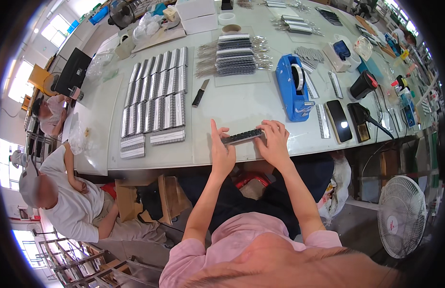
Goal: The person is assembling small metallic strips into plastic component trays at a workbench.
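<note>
A short dark bar with a row of small square segments (242, 136) lies level between my two hands, just above or on the near part of the table. My left hand (223, 152) grips its left end, with one finger stretched upward. At the right end, the fingers of my right hand (274, 143) are closed round the bar. To the left lie rows of similar grey and white segmented bars (154, 91), with a few lying crosswise at the near side. Beyond my hands a stack of such bars with wire leads (235, 54) sits on a clear sheet.
A utility knife (200, 94) rests right of the rows. On the right stand a blue tape dispenser (290, 89), a phone (338, 121) and a dark cup (363, 85). A seated person in white (71, 194) is at my left, beside a cardboard box (172, 199). A fan (402, 217) stands lower right.
</note>
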Demonstrator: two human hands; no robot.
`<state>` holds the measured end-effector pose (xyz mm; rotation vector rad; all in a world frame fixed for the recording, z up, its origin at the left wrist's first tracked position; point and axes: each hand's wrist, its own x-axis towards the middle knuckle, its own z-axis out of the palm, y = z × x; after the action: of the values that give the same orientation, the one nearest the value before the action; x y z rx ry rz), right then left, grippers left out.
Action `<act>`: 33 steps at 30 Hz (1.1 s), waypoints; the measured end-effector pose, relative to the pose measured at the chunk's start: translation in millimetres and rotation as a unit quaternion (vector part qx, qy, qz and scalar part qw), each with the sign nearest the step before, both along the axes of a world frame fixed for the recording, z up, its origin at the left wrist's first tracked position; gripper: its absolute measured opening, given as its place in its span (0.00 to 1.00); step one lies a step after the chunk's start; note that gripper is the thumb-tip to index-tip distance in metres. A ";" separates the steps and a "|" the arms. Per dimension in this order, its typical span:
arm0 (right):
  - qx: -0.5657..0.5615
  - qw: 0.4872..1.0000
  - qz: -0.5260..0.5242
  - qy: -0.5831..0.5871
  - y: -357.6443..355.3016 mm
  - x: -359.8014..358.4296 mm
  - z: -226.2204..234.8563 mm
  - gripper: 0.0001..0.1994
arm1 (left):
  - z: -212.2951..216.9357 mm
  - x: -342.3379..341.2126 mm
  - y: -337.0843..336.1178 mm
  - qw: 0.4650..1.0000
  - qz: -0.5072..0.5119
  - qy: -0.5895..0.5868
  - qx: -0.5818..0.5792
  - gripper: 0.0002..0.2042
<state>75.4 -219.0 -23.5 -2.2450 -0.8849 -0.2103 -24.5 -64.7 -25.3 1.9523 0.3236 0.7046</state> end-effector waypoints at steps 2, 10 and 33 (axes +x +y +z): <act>0.000 1.000 0.008 0.005 -1.0 5.6 -0.4 0.17 | 0.1 -0.4 0.4 1.000 0.001 0.000 0.000 0.44; 0.011 0.998 0.055 -0.011 -1.3 19.7 -5.1 0.15 | 0.0 -18.2 18.8 0.996 0.017 0.064 0.053 0.44; 0.201 0.882 0.088 0.417 160.0 -100.5 13.1 0.29 | 24.4 -139.5 156.2 0.951 0.182 0.059 -0.244 0.43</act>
<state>-25.1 -58.9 -10.4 -1.5961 -0.4922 0.5767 -163.9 91.5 -0.9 1.4745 0.8639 0.6624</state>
